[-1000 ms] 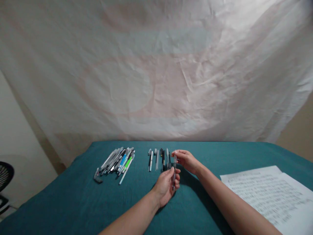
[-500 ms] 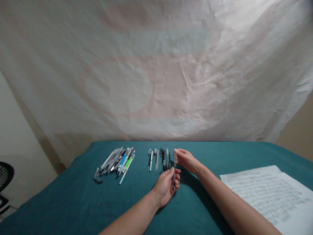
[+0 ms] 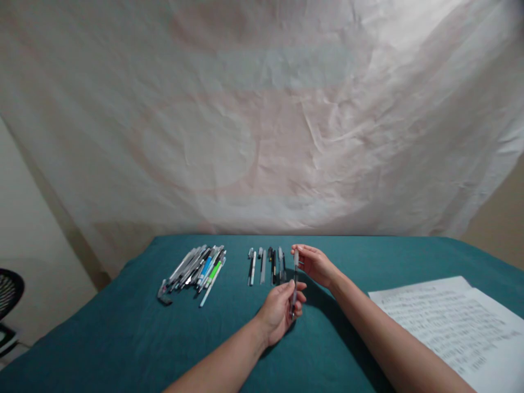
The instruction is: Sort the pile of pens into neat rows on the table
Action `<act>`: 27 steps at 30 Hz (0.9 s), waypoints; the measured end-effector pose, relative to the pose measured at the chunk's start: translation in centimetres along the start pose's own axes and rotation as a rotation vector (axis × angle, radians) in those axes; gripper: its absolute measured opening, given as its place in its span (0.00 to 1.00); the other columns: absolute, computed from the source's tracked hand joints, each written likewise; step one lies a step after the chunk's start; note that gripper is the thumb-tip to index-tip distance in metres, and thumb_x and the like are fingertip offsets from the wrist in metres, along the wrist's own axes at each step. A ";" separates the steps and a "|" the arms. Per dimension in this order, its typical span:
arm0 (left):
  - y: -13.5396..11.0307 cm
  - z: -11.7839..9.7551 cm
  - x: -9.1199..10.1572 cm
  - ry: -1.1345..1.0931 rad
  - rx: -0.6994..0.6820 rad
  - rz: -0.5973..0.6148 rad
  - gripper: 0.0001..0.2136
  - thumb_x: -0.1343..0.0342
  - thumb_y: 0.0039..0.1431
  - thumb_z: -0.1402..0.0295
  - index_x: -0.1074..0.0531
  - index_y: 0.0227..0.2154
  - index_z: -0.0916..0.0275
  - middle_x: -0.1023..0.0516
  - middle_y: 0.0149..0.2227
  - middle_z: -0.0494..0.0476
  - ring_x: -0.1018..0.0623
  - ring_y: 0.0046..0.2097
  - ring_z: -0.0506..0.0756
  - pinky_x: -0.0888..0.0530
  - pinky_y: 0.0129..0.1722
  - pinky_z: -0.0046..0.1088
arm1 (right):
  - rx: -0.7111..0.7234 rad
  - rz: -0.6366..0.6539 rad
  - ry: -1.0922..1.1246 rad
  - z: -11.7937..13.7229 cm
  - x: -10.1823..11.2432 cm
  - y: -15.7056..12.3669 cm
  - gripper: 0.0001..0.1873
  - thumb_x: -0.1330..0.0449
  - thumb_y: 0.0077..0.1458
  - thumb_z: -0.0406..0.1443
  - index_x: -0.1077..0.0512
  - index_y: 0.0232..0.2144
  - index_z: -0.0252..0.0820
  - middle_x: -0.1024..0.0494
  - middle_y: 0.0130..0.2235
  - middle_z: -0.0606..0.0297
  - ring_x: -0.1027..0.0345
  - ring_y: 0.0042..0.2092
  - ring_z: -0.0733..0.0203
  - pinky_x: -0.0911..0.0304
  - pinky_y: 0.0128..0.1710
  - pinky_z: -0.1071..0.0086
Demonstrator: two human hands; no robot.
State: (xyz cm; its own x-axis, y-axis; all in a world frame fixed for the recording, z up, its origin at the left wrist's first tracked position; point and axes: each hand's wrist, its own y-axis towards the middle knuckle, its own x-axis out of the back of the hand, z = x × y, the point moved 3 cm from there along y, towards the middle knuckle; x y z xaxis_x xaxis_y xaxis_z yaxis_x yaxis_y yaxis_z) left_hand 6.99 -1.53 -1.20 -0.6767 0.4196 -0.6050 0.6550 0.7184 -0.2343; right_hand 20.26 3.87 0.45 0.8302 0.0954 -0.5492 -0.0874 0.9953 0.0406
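Held nearly upright above the cloth is a slim pen (image 3: 295, 292) with a clear cap (image 3: 296, 258) at its upper end. My left hand (image 3: 280, 312) is closed around the lower part of the pen. The fingers of my right hand (image 3: 315, 264) pinch the cap at the top. A thin dark stretch shows between the two hands; whether the cap is fully off the pen I cannot tell. Just left of the hands, several pens (image 3: 262, 267) lie side by side, some with caps beside their far ends.
Further left lies a heap of pens (image 3: 196, 267), some with blue and green grips, and a dark and clear piece (image 3: 164, 293) at its near corner. Written sheets of paper (image 3: 446, 322) lie at the right on the green tablecloth (image 3: 123, 338). A pale sheet (image 3: 262, 136) hangs behind.
My right hand has risen slightly and moved a little right with the cap. More of the dark stretch below it shows. My left hand has hardly moved.
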 end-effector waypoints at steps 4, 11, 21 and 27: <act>-0.3 -0.2 -0.4 0.080 -0.040 0.032 0.17 0.53 0.54 0.62 0.41 0.47 0.59 0.29 0.30 0.54 0.32 0.22 0.44 0.39 0.21 0.19 | 0.005 -0.002 -0.006 0.1 0.1 0.0 0.08 0.40 0.44 0.36 0.28 0.30 0.40 0.26 0.31 0.65 0.35 0.28 0.68 0.41 0.29 0.73; -0.4 -0.2 -0.3 0.134 -0.044 0.042 0.16 0.53 0.53 0.61 0.40 0.44 0.59 0.31 0.32 0.53 0.29 0.25 0.46 0.37 0.23 0.21 | 0.034 -0.032 0.016 0.5 0.7 0.3 0.06 0.41 0.45 0.35 0.28 0.29 0.40 0.26 0.30 0.67 0.35 0.27 0.70 0.40 0.26 0.76; -0.4 0.1 -0.4 0.197 -0.055 0.074 0.17 0.52 0.52 0.60 0.42 0.43 0.60 0.31 0.31 0.53 0.29 0.23 0.48 0.36 0.22 0.23 | 0.155 -0.344 -0.303 1.3 4.9 1.8 0.12 0.43 0.45 0.42 0.31 0.31 0.40 0.28 0.24 0.68 0.36 0.22 0.71 0.39 0.21 0.78; -0.4 0.2 -0.3 0.176 -0.070 0.071 0.16 0.54 0.53 0.61 0.42 0.43 0.61 0.31 0.31 0.53 0.29 0.24 0.48 0.36 0.22 0.23 | 0.078 -0.395 -0.697 -0.6 4.8 4.0 0.12 0.41 0.42 0.41 0.31 0.22 0.35 0.33 0.16 0.69 0.42 0.17 0.71 0.45 0.18 0.78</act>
State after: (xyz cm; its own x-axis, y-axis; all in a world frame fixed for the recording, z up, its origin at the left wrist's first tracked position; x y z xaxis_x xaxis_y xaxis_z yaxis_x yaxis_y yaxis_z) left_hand 7.00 -2.00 -1.11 -0.6817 0.5567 -0.4746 0.6825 0.7176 -0.1385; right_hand 23.54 8.34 -2.49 0.9467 -0.3024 0.1109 0.3016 0.9531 0.0245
